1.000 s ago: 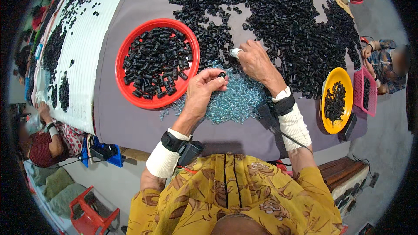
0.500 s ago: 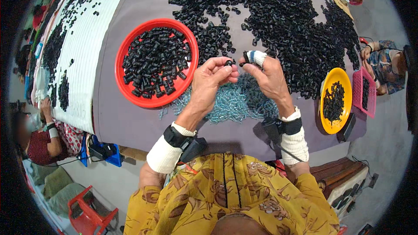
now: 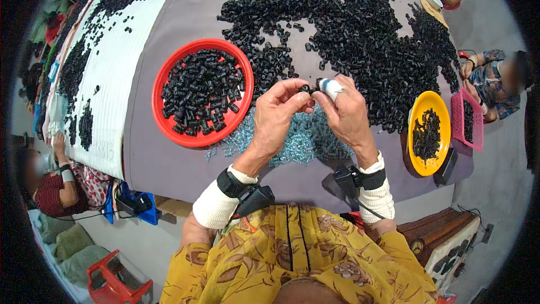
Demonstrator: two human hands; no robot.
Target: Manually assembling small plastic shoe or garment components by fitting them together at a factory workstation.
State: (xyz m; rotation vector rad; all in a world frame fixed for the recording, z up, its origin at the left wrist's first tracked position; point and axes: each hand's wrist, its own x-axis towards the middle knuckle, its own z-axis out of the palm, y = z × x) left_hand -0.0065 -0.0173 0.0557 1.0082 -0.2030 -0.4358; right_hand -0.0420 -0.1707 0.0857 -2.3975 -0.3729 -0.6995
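Note:
Between thumb and fingers, my left hand (image 3: 275, 114) pinches a small black plastic part (image 3: 304, 88). Fingertips of my right hand (image 3: 350, 114) close in against the same part; whatever they grip there is too small to make out. A white and blue cover (image 3: 330, 88) wraps a finger of the right hand. Just beneath both hands spreads a heap of tiny, shiny pale blue pieces (image 3: 289, 138). Left of them stands a round red tray (image 3: 159, 124) full of short black cylindrical parts. Ahead lies a wide scatter of similar black parts (image 3: 360, 34).
On the right side of the grey table (image 3: 163, 163) are a yellow dish (image 3: 413, 149) of thin black pieces and a pink basket (image 3: 475, 115). A white table (image 3: 109, 118) with black parts adjoins at left. Other people sit around the tables. A red chair (image 3: 121, 281) stands lower left.
My hands have come together, the right fingertips now meeting the black part in the left. The whole view has shifted slightly, so the red tray appears a little lower.

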